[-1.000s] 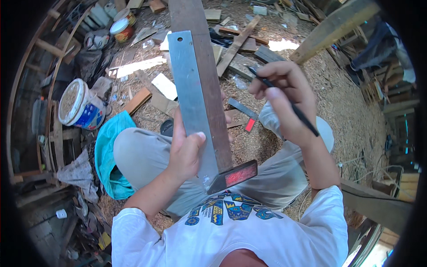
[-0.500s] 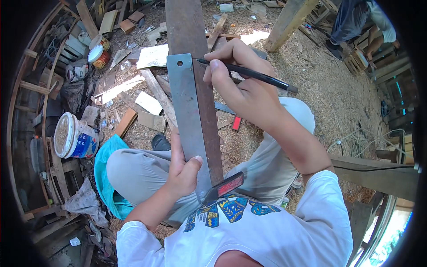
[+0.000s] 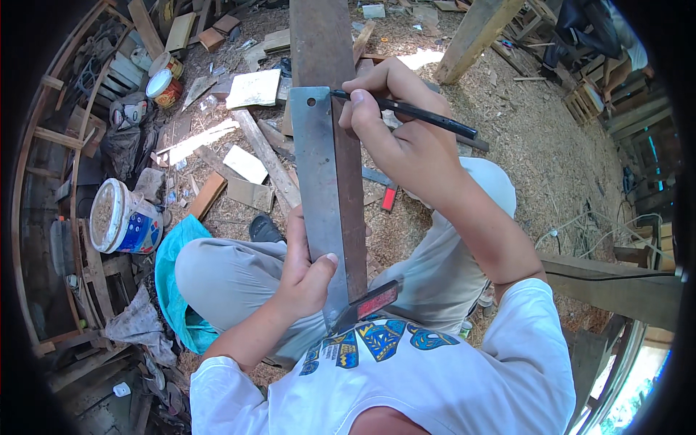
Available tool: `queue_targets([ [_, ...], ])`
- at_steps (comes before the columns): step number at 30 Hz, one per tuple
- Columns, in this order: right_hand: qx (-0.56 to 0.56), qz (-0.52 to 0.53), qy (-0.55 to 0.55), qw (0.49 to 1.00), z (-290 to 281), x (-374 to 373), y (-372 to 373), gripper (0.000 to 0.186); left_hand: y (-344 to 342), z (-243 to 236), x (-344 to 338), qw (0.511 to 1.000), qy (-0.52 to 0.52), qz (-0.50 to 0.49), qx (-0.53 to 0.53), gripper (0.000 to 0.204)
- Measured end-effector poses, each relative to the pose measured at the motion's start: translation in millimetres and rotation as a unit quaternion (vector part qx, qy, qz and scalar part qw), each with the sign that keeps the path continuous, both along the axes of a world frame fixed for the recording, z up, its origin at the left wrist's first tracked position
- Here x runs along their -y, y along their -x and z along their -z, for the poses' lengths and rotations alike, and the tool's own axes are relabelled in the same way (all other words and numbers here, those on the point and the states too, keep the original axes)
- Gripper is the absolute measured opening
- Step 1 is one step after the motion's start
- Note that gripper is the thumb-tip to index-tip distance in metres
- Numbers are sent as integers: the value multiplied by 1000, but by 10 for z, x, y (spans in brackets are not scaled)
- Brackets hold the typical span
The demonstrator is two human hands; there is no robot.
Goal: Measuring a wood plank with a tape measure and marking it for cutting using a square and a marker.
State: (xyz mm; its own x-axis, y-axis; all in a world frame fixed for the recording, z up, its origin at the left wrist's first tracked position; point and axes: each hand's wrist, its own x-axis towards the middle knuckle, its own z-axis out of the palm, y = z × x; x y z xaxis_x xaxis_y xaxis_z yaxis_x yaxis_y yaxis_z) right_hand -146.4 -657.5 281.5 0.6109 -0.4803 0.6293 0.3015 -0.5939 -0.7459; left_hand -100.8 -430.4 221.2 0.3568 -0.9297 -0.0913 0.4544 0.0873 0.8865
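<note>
A long dark brown board (image 3: 312, 43) runs away from my lap. On it lies a try square, its wide steel blade (image 3: 319, 152) along the board and its dark stock with a red inlay (image 3: 377, 299) near my shirt. My left hand (image 3: 308, 279) grips blade and board together, thumb on the steel, with other fingers hidden beneath. In the fingers of my right hand (image 3: 406, 134) is a black pencil (image 3: 435, 119). Its tip meets the blade's far right corner, beside a small hole; whether it touches wood, I cannot tell.
Wood offcuts (image 3: 254, 88) and shavings litter the ground. Left stand a white bucket (image 3: 109, 217) and a teal bag (image 3: 170, 268). A second tool with a red part (image 3: 389, 199) lies beyond my right knee. A timber post (image 3: 471, 43) rises ahead; another person (image 3: 591, 29) is at far right.
The board and try square have shifted slightly right in view. The pencil's tip now sits against the blade's corner, its shaft turned a little. The other person has moved toward the upper edge.
</note>
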Motion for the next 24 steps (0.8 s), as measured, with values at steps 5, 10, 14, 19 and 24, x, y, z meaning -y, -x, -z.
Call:
queue_targets([
  [5,-7,0,6,1000,-10,15,7,9,13,60,10,1000,4,-18,23,76],
  [10,-1,4,6,1000,-14,27,7,8,2,70,10,999,7,-13,31,75],
  [14,-3,4,-6,1000,-12,31,6,8,3,59,11,999,5,-16,30,75],
  [19,-45,-3,23,999,-33,22,63,8,-3,31,2,1000,-1,-14,24,76],
  [24,-59,-1,51,997,-65,-33,109,9,-18,120,-8,998,-18,-37,47,87],
])
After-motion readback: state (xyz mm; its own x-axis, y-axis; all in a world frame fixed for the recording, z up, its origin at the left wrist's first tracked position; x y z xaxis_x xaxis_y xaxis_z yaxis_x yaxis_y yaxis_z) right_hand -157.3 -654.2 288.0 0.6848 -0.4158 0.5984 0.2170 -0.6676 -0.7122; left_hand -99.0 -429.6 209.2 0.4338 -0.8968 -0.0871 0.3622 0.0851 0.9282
